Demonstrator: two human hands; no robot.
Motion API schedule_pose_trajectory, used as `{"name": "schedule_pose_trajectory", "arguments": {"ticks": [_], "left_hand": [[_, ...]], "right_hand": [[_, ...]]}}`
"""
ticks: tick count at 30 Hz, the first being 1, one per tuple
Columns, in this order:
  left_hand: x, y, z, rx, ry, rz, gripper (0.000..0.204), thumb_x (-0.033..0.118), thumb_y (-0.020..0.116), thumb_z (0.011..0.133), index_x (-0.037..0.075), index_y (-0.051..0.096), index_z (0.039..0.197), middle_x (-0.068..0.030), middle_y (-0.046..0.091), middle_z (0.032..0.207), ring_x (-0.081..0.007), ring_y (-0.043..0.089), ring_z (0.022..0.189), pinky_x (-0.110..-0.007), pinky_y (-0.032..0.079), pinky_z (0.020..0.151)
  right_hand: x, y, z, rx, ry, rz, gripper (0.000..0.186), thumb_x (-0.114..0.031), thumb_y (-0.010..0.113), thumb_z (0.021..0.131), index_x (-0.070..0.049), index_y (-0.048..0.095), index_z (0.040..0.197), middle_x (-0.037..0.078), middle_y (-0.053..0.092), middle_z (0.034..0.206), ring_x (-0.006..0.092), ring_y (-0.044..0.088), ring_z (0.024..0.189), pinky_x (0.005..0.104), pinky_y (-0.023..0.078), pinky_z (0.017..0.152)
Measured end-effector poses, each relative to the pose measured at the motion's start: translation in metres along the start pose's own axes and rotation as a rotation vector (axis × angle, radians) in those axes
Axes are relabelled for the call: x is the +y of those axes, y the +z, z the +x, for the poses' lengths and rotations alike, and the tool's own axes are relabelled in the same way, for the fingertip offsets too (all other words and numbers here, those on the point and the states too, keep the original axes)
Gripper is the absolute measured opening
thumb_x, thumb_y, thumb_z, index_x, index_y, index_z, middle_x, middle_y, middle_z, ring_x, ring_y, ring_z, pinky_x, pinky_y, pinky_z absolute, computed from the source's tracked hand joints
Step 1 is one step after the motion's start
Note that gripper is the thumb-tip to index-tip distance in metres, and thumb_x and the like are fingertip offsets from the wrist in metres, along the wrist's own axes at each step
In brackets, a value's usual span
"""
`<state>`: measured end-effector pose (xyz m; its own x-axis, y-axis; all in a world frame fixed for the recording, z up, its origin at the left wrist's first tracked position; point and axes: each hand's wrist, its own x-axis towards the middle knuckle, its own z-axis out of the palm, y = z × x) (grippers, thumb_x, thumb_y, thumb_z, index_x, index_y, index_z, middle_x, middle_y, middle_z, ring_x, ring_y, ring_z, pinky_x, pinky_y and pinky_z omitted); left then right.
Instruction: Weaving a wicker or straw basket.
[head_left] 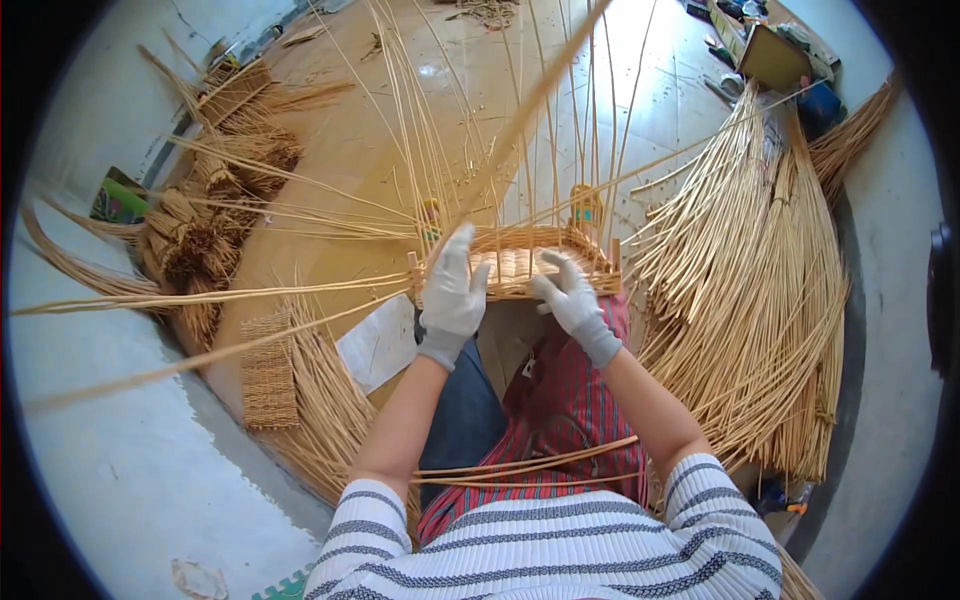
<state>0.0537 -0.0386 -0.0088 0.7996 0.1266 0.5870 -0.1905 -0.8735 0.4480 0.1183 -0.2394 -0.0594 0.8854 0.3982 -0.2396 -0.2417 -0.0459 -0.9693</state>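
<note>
A small rectangular wicker basket [598,247], partly woven, stands at my knees with tall upright rods rising from it. Its woven floor shows pale between the walls. My left hand [452,298], in a white glove with a grey cuff, is at its near left corner, fingers stretched upward and thumb apart. A thick, blurred wicker rod [528,112] slants down past those fingertips. My right hand [572,305], gloved alike, wraps around the basket's near wall, fingers above and below its edge. Several long rods [210,297] run left from the basket's corner.
Loose wicker rods [745,270] lie in a big heap at right. Tied bundles [205,225] line the left wall, and a woven panel [267,372] rests on more rods. A white sheet [378,343] lies beside my left leg; red striped cloth [580,400] covers my lap.
</note>
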Motion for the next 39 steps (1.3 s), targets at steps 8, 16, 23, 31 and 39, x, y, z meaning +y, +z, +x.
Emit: {"name": "schedule_pose_trajectory", "arguments": {"ticks": [8,16,23,31,39], "left_hand": [[-0.117,0.076,-0.007,0.144,-0.400,-0.484,0.046,0.023,0.057,0.102,-0.005,0.053,0.139,-0.0242,0.064,0.127,-0.0338,0.062,0.119,-0.041,0.047,0.104],[-0.062,0.071,0.009,0.084,-0.283,0.019,0.063,0.020,0.066,0.094,-0.002,0.041,0.148,-0.0276,0.052,0.141,-0.0411,0.044,0.137,-0.046,0.033,0.117],[0.051,0.042,0.032,-0.174,0.362,-0.107,0.035,0.015,0.059,0.093,0.014,0.064,0.127,-0.0079,0.068,0.108,-0.0287,0.065,0.096,-0.042,0.047,0.081],[0.038,0.096,0.129,-0.710,0.504,0.383,0.031,0.028,0.051,0.100,0.026,0.063,0.128,-0.0083,0.068,0.102,-0.0270,0.071,0.081,-0.043,0.052,0.068],[0.072,0.116,0.135,-0.873,0.558,0.480,0.039,0.019,0.058,0.093,0.025,0.061,0.131,-0.0092,0.071,0.096,-0.0317,0.072,0.089,-0.043,0.056,0.069]], "right_hand": [[-0.118,0.085,0.124,-0.050,-0.738,-0.210,0.042,-0.010,0.058,0.097,-0.002,0.044,0.136,0.012,0.071,0.103,0.0225,0.069,0.097,0.0361,0.053,0.092],[-0.142,0.139,0.195,0.058,-0.956,-1.764,0.041,-0.025,0.061,0.092,-0.017,0.062,0.132,0.007,0.069,0.120,0.0254,0.060,0.123,0.0578,0.024,0.118],[-0.089,-0.045,0.070,0.679,-0.833,-0.469,0.032,-0.024,0.061,0.098,-0.009,0.063,0.126,0.014,0.067,0.115,0.0269,0.065,0.099,0.0368,0.051,0.088],[0.038,-0.110,0.070,0.493,-0.393,-0.352,0.033,-0.036,0.067,0.099,-0.003,0.063,0.096,0.001,0.058,0.081,0.0107,0.051,0.071,0.0299,0.045,0.066],[0.052,-0.105,0.052,0.289,-0.269,-0.068,0.018,-0.016,0.065,0.099,-0.005,0.062,0.113,-0.004,0.062,0.086,0.0053,0.055,0.078,0.0230,0.047,0.070]]}}
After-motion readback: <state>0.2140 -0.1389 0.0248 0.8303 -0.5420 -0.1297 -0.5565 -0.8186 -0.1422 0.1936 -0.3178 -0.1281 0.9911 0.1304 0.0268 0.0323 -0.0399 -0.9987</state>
